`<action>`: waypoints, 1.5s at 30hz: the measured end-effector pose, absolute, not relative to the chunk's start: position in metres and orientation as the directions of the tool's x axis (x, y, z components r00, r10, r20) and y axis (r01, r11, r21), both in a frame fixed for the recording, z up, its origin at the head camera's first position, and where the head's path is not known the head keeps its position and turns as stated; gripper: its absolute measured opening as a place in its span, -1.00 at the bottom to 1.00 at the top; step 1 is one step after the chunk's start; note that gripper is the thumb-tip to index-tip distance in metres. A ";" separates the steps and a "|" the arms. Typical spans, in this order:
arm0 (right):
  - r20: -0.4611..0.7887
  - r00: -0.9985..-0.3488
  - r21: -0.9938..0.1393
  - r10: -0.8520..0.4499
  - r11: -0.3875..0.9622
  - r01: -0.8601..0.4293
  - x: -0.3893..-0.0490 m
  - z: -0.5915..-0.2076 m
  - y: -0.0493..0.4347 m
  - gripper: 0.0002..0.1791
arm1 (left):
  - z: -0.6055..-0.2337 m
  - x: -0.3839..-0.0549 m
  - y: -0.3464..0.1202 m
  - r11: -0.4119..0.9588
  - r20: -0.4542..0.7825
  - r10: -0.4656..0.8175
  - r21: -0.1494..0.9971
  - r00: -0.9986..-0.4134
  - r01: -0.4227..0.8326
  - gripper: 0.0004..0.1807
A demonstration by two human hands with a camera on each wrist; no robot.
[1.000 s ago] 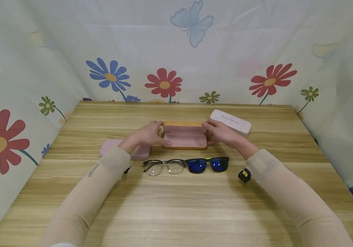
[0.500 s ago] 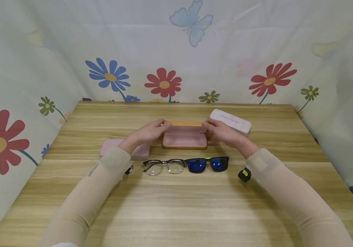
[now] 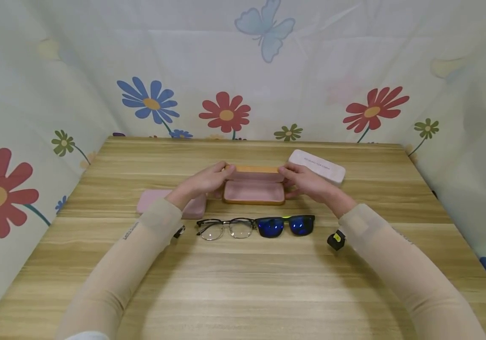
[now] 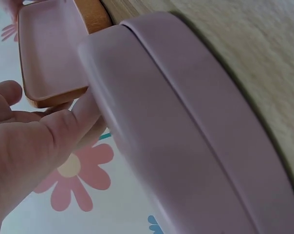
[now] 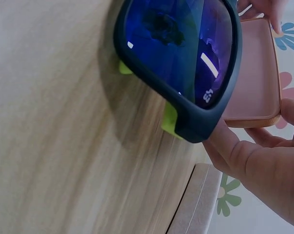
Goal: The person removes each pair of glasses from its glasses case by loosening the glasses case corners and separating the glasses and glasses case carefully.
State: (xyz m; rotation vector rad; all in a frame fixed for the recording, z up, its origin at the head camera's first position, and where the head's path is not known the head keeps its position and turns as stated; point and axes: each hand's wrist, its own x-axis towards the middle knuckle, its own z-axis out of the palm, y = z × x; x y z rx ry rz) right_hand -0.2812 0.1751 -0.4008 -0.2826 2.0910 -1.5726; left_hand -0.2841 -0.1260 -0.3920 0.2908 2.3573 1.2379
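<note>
An orange glasses case point(image 3: 254, 192) with pink lining stands unfolded in the middle of the table, its lid raised; nothing lies inside. My left hand point(image 3: 209, 182) grips its left end, thumb on the upper corner of the lid. At the opposite end my right hand point(image 3: 308, 182) holds the case, thumb on the lid's right corner; some fingers are hidden behind it. Nearer to me lie clear eyeglasses point(image 3: 226, 222) and, beside them on the right, sunglasses point(image 3: 271, 227) with blue lenses. In the right wrist view, the sunglasses point(image 5: 171, 44) partly cover the case point(image 5: 256, 73).
A closed pink glasses case point(image 3: 195, 207) lies left of the orange one, partly under my left forearm; it fills much of the left wrist view. Behind my right hand rests a whitish glasses case point(image 3: 317, 166), set at an angle. Flowered fabric surrounds the wooden table point(image 3: 243, 293).
My left thumb has moved from the lower tray of the orange case up to its lid. The right hand, both pairs of glasses and the other cases stay in place.
</note>
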 end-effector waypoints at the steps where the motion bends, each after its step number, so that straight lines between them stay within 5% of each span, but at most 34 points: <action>1: -0.270 -0.850 -0.942 -0.453 0.308 0.135 -0.281 -0.401 0.175 -0.48 | -0.392 -0.284 -0.126 0.572 -0.302 0.386 0.820 -0.872 -0.031 -0.42; 45: -0.255 -0.843 -0.947 -0.474 0.297 0.119 -0.277 -0.398 0.180 -0.52 | -0.388 -0.288 -0.131 0.468 -0.346 0.476 0.878 -0.809 -0.100 -0.49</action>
